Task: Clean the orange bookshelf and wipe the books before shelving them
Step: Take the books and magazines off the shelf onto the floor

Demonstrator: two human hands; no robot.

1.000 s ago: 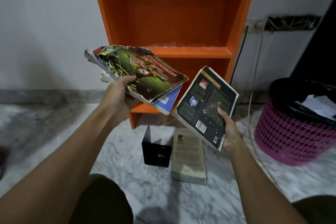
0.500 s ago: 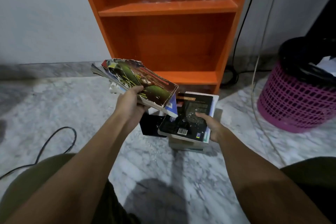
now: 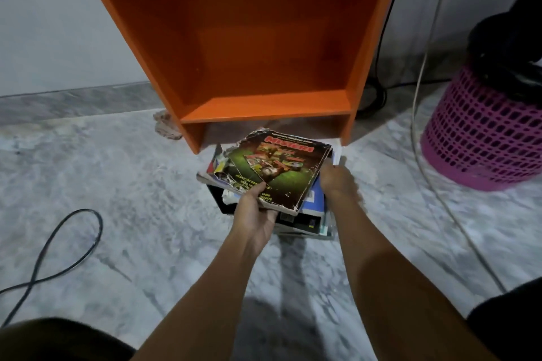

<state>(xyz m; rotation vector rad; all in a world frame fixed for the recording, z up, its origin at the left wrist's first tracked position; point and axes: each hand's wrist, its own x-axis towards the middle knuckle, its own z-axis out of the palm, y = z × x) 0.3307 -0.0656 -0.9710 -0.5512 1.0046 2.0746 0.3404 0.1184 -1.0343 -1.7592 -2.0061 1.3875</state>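
Open shelf bay; basket, perhaps cables, rightward.

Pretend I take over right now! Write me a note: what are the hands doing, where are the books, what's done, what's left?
Left hand: grips the near edge of the bundle of books, green cover on top.
Right hand: at the bundle's right edge; grip too blurred to tell.
Books: the bundle is low over other books on the floor, in front of the bookshelf.
Done: the shelves in view hold no books.
Left: wipe the books, shelve them. Whether the shelf is wiped, cannot tell.
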